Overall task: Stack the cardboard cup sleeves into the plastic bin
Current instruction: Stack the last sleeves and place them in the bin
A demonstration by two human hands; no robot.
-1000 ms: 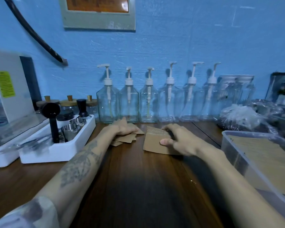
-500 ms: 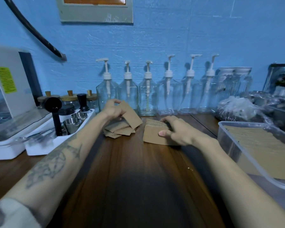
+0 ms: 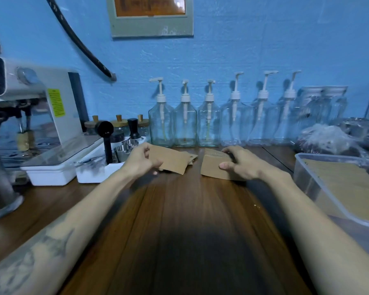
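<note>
Blue painted brick wall (image 3: 243, 50) backs a dark wooden counter (image 3: 179, 220) that fills the lower part of the view. At the left stands a white espresso machine (image 3: 41, 107) with a yellow label on its side, and beside it a white tray (image 3: 90, 175) holding a black-handled tool and small metal cups. Along the wall runs a row of clear pump bottles (image 3: 209, 122). At the right edge sits the plastic bin (image 3: 311, 184), clear-walled, with a layer of brown cardboard already lying flat inside it (how many pieces is not readable).

Near the back of the counter, just in front of the bottles, the right hand (image 3: 243, 165) rests on a neat stack of sleeves (image 3: 213, 169), thumb at the near edge and fingers curled over the far side, gripping it. The stack lies on the wood, well apart from the bin. The left hand (image 3: 141, 160) pinches a single sleeve (image 3: 170, 162) by its left end, holding it roughly level and beside the stack without touching it. Behind that sleeve a few loose sleeves (image 3: 192, 157) lie on the counter, mostly hidden.
</note>
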